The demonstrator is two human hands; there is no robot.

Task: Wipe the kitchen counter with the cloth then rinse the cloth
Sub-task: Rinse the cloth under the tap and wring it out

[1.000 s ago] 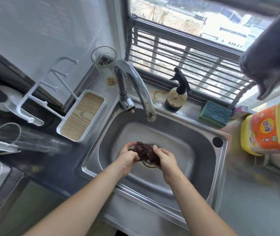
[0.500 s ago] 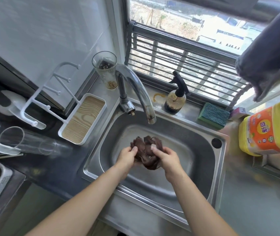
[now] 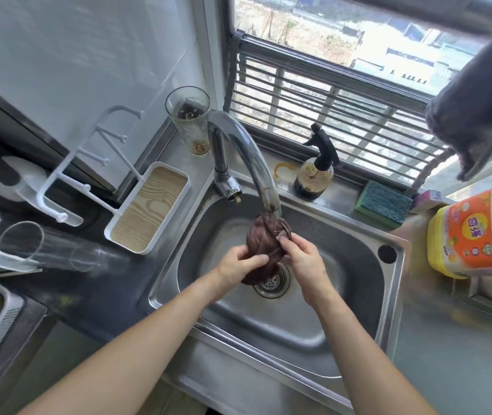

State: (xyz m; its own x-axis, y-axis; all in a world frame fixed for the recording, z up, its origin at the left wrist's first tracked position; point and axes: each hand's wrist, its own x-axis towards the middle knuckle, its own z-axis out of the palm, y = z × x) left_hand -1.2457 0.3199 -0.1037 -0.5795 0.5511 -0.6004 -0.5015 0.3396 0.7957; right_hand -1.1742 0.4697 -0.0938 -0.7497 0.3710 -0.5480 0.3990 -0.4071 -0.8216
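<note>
My left hand [image 3: 240, 263] has its fingers curled round the lower part of the cloth [image 3: 264, 244], and my right hand [image 3: 301, 259] pinches the bunch from the other side with thumb and fingertips, so the dark brown wad sits gathered between them instead of hanging loose. I hold it high, its top right up at the mouth of the faucet [image 3: 256, 163], because that is where any water would fall and I want it to strike the thickest folds first. Whether water is running I cannot tell; no stream shows clearly. The bundle hangs over the drain strainer [image 3: 271, 283] in the middle of the sink [image 3: 358, 295], which I judge sensible: whatever drips or gets squeezed out goes straight down rather than onto the counter [image 3: 95, 298] I take to be wiped already. Gripping from both sides lets me knead and wring, so I read this as the rinsing part, well along in the job. The spray bottle [image 3: 318, 172] and the green sponge [image 3: 384, 203] sit back on the ledge behind the basin, apart from my hands. Next I would likely need to work the folds open and squeeze, taking care not to splash.
</note>
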